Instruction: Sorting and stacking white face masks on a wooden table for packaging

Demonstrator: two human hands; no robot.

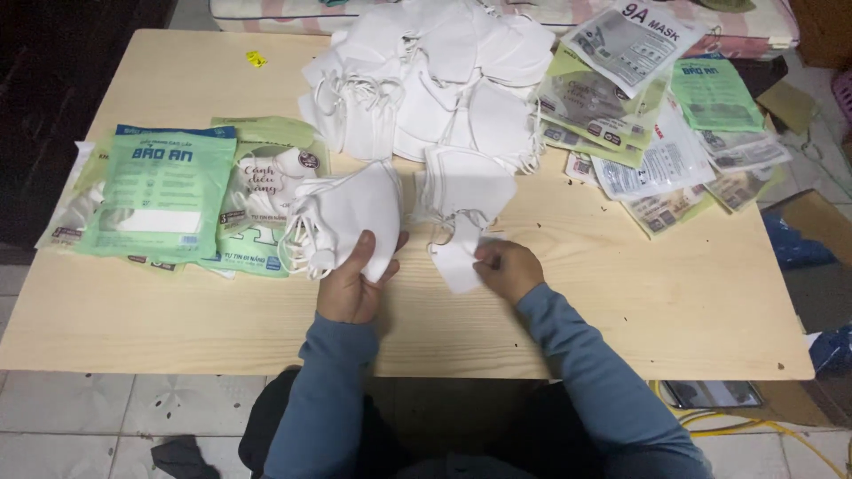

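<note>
My left hand point(353, 286) grips a stack of folded white face masks point(348, 220), thumb on top, with ear loops hanging off the stack's left side. My right hand point(508, 269) pinches a single white mask point(460, 258) that lies on the light wooden table point(657, 302). Just above that mask a few more white masks point(468, 184) lie spread out. A big loose heap of white masks point(435, 75) fills the far middle of the table.
Filled green and white mask packets point(169, 191) lie stacked at the left. Several empty flat packets point(648, 115) are scattered at the far right. A small yellow scrap point(256, 59) sits at the far left. Tiled floor and a yellow cable point(772, 430) lie beside the table.
</note>
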